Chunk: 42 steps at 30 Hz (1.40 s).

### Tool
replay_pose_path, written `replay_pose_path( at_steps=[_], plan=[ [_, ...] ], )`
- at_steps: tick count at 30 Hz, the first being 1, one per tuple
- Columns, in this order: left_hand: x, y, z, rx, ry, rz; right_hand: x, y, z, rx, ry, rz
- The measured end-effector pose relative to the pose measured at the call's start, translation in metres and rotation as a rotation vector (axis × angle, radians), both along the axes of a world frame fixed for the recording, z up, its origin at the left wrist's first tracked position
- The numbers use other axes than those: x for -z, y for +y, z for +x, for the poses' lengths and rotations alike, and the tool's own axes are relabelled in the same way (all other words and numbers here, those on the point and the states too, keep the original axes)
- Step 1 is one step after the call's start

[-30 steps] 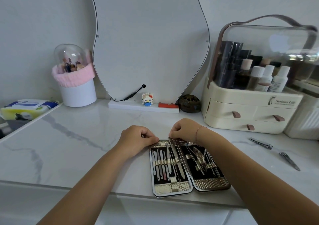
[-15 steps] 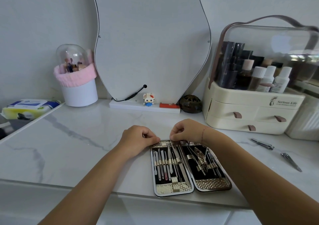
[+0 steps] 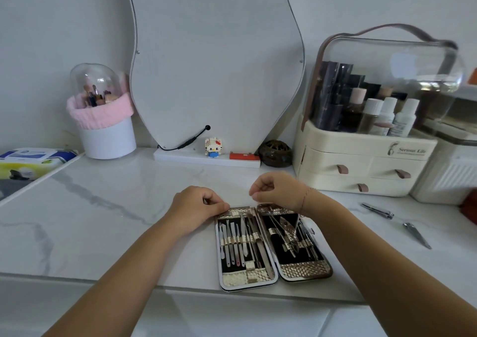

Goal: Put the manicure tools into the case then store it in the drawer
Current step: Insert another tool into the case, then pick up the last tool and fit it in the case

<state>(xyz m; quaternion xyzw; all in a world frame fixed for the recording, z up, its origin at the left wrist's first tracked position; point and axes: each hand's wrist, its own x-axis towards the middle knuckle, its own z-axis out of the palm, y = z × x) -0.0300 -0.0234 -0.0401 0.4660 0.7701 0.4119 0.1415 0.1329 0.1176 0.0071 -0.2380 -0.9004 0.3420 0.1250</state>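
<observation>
The manicure case [image 3: 304, 271] lies open flat near the counter's front edge, with several metal tools strapped in both halves. My left hand [image 3: 197, 209] is curled, its fingertips pinching the case's top left corner. My right hand [image 3: 280, 189] hovers just above the top edge of the case's right half, fingers curled with nothing in them. Two loose tools lie on the counter to the right: a nail clipper [image 3: 378, 210] and a second clipper [image 3: 416, 234]. The cream organizer [image 3: 322, 159] with three small drawers stands at the back right, all drawers closed.
A curved mirror [image 3: 214, 60] leans on the wall with a small toy figure [image 3: 213, 147] and a dark round pot [image 3: 275, 153] at its base. A brush holder [image 3: 107, 140] stands at the back left, a wipes pack [image 3: 31, 159] at the far left.
My right hand has lifted off the case's top edge and now hangs slightly above it. My left hand stays at the case's top left corner.
</observation>
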Motion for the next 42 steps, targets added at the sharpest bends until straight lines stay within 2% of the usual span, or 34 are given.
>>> replay_pose_path(
  at_steps=[10, 13, 17, 21, 25, 30, 32, 36, 39, 42],
  plan=[
    [-0.002, 0.000, 0.002, 0.019, -0.018, 0.005, 0.008, 0.040, 0.147, 0.630, 0.216, 0.214],
    [-0.003, -0.001, 0.004, 0.025, -0.015, 0.007, 0.015, 0.057, 0.177, 0.753, 0.125, 0.305],
    [-0.005, -0.004, 0.007, 0.036, -0.035, 0.017, 0.028, 0.069, 0.187, 0.803, -0.080, 0.355],
    [-0.003, -0.005, 0.007, 0.045, -0.041, 0.022, 0.033, 0.071, 0.182, 0.828, -0.103, 0.331],
    [-0.004, -0.005, 0.009, 0.019, -0.022, 0.054, 0.028, 0.064, 0.175, 0.801, -0.107, 0.327],
    [-0.016, -0.005, 0.024, -0.007, 0.117, 0.200, 0.007, 0.015, 0.148, 0.580, 0.121, 0.282],
    [-0.030, -0.008, 0.046, 0.076, 0.002, 0.228, -0.001, -0.015, 0.131, 0.453, 0.206, 0.221],
    [-0.046, -0.021, 0.085, 0.283, -0.311, 0.158, -0.008, -0.064, 0.100, 0.283, 0.336, 0.045],
    [-0.043, -0.032, 0.093, 0.269, -0.442, 0.187, -0.003, -0.079, 0.086, 0.238, 0.401, -0.069],
    [-0.037, -0.042, 0.094, 0.240, -0.458, 0.205, 0.003, -0.082, 0.078, 0.233, 0.436, -0.169]
  ],
)
